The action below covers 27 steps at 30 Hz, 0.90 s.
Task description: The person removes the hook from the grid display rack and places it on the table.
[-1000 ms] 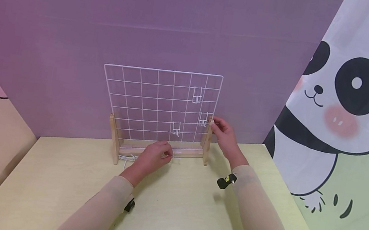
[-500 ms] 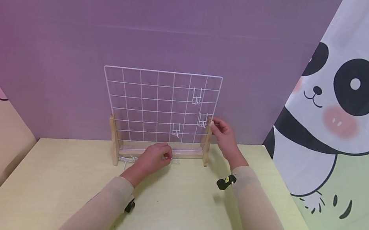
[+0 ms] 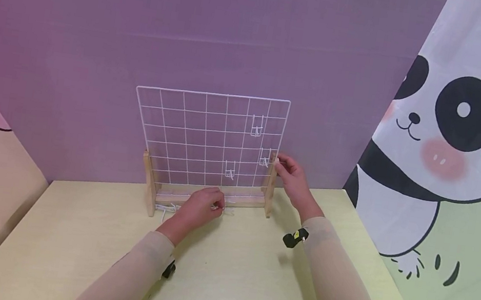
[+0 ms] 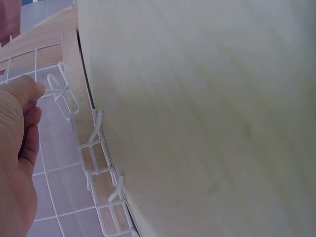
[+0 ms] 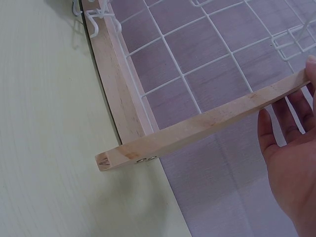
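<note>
A white wire grid panel stands upright in a wooden stand. My left hand is low in front of it, with thumb and fingertips pinching a white wire hook near the bottom rail. My right hand grips the stand's right wooden post, thumb at its front edge and fingers behind. Three hooks hang on the grid's right half: an upper hook, a middle hook and a lower hook. The left hand partly covers the bottom rail.
Loose white hooks lie at the foot of the left wooden post. The stand rests on a pale tabletop against a purple backdrop. A panda-printed sheet borders the right side.
The head view has tilted slightly. More of the pinched hook shows to the right of my left fingertips. My right hand has stayed on the post.
</note>
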Each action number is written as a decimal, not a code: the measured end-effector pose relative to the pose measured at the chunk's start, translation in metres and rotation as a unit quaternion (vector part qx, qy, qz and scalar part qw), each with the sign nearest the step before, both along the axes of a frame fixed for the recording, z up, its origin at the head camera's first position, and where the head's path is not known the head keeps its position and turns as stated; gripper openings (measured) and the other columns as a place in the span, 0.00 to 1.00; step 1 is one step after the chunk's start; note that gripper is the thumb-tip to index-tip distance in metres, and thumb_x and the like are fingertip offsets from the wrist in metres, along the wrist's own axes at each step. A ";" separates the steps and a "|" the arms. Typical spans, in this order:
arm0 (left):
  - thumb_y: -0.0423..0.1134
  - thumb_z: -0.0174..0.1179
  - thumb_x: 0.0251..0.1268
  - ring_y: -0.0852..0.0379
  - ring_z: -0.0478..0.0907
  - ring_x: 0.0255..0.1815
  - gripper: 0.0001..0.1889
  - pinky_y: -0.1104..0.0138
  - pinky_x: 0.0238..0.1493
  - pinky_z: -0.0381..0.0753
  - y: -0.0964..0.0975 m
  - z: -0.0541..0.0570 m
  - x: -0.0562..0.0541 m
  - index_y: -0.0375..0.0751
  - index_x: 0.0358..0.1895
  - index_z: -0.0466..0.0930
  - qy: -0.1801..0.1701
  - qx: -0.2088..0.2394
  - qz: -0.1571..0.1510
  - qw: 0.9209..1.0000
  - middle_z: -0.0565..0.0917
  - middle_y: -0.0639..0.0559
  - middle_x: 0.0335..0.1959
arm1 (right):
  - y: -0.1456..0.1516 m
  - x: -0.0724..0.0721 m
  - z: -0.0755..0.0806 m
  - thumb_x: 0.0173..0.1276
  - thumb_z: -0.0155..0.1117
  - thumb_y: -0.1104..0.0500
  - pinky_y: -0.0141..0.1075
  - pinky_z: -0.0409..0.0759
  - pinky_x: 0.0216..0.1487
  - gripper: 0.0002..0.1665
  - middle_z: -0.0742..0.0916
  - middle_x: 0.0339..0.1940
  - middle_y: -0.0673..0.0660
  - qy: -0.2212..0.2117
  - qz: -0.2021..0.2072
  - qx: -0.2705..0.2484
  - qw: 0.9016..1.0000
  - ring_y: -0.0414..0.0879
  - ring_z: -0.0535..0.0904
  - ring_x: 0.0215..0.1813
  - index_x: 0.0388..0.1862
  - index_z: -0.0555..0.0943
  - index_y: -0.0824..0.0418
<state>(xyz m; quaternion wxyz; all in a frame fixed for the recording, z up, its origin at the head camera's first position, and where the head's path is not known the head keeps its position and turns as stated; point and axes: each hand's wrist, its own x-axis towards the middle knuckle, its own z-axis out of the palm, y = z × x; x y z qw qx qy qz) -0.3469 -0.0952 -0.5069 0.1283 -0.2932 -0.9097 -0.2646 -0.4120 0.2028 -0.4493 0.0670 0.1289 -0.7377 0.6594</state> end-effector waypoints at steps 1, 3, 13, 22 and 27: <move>0.27 0.76 0.66 0.55 0.82 0.42 0.13 0.59 0.50 0.89 0.000 0.000 0.000 0.48 0.33 0.82 0.000 -0.002 0.000 1.000 0.81 0.57 0.37 | 0.000 0.000 0.000 0.89 0.60 0.58 0.51 0.77 0.78 0.23 0.85 0.68 0.63 0.000 0.000 0.000 1.000 0.52 0.80 0.69 0.75 0.78 0.66; 0.27 0.76 0.66 0.55 0.81 0.41 0.13 0.59 0.50 0.88 0.000 0.000 -0.001 0.48 0.33 0.82 0.000 -0.004 0.001 1.000 0.81 0.57 0.36 | 0.000 0.000 0.000 0.89 0.60 0.59 0.52 0.77 0.78 0.22 0.85 0.68 0.64 0.001 0.000 -0.003 1.000 0.53 0.80 0.70 0.75 0.79 0.67; 0.26 0.75 0.66 0.57 0.80 0.40 0.13 0.60 0.47 0.87 0.000 0.000 -0.001 0.48 0.33 0.81 0.007 -0.013 -0.003 1.000 0.81 0.58 0.36 | -0.001 0.001 0.002 0.89 0.60 0.59 0.52 0.77 0.78 0.22 0.85 0.69 0.65 -0.001 -0.004 -0.002 1.000 0.53 0.80 0.70 0.75 0.79 0.66; 0.25 0.74 0.65 0.57 0.78 0.39 0.15 0.62 0.44 0.84 -0.001 0.000 -0.001 0.48 0.32 0.79 0.017 -0.027 -0.023 0.999 0.79 0.57 0.35 | -0.001 0.000 0.003 0.89 0.60 0.59 0.53 0.77 0.78 0.22 0.84 0.70 0.65 -0.006 -0.007 -0.002 1.000 0.55 0.79 0.71 0.75 0.79 0.65; 0.25 0.75 0.65 0.56 0.79 0.39 0.15 0.62 0.44 0.85 0.000 0.000 0.001 0.48 0.31 0.79 0.018 -0.026 -0.030 0.999 0.80 0.57 0.35 | -0.001 0.001 0.001 0.89 0.60 0.58 0.53 0.76 0.78 0.22 0.85 0.69 0.65 -0.005 -0.006 0.000 1.000 0.54 0.80 0.70 0.75 0.79 0.65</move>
